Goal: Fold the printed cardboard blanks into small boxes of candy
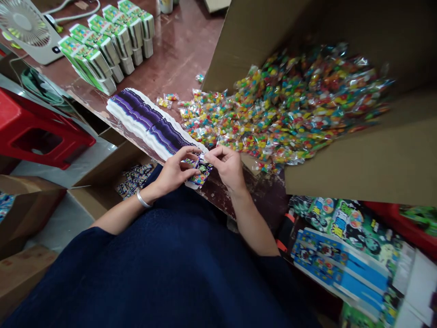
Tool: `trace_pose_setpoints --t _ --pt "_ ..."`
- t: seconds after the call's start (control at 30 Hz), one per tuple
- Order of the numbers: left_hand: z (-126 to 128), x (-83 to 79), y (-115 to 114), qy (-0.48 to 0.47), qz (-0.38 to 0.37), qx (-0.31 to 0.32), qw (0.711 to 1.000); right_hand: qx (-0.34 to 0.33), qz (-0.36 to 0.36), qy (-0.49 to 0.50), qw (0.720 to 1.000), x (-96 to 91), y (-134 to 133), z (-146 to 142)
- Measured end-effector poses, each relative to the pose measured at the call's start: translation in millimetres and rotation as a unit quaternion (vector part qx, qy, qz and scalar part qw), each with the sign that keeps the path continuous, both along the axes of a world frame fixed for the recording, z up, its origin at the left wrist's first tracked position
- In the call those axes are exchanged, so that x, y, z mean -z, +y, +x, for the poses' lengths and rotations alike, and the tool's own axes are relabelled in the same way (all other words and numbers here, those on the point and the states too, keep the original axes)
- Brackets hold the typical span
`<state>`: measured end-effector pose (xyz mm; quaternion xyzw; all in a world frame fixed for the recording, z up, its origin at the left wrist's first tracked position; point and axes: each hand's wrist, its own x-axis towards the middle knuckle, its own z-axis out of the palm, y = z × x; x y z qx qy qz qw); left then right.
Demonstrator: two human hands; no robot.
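Between my two hands, at the table's front edge, is a small printed candy box (204, 169) in purple, green and black. My left hand (177, 169) grips it from the left, thumb on its printed face. The thumb and fingertips of my right hand (226, 165) pinch the white flap at its top. Whether a candy packet is inside, I cannot see. Just beyond my left hand runs a long row of flat purple and white box blanks (150, 119). A heap of clear candy packets (273, 118), full of colourful candies, spills toward my right hand.
The heap comes from a large cardboard carton (355, 168) lying on its side. Bundled green cartons (102, 45) and a white fan (29, 27) stand at the back left. Below left are an open box of small filled boxes (134, 180) and a red stool (37, 132). Printed sheets (341, 259) lie right.
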<state>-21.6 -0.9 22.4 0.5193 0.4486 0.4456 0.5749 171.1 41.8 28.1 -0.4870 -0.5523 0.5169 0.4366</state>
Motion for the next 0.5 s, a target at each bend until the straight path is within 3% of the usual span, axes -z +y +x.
trace_pose_setpoints --t 0.1,0.23,0.5 --pt "-1 1.2 -1 0.003 0.003 0.015 1.000 -0.002 0.013 0.002 1.000 1.8 -1 1" --pt "0 -0.3 -1 0.008 -0.005 0.024 1.000 -0.010 -0.027 0.011 1.000 5.2 1 6" --pt "2 0.6 0 -0.003 -0.021 0.004 1.000 -0.032 0.063 -0.026 0.997 1.8 -17 5"
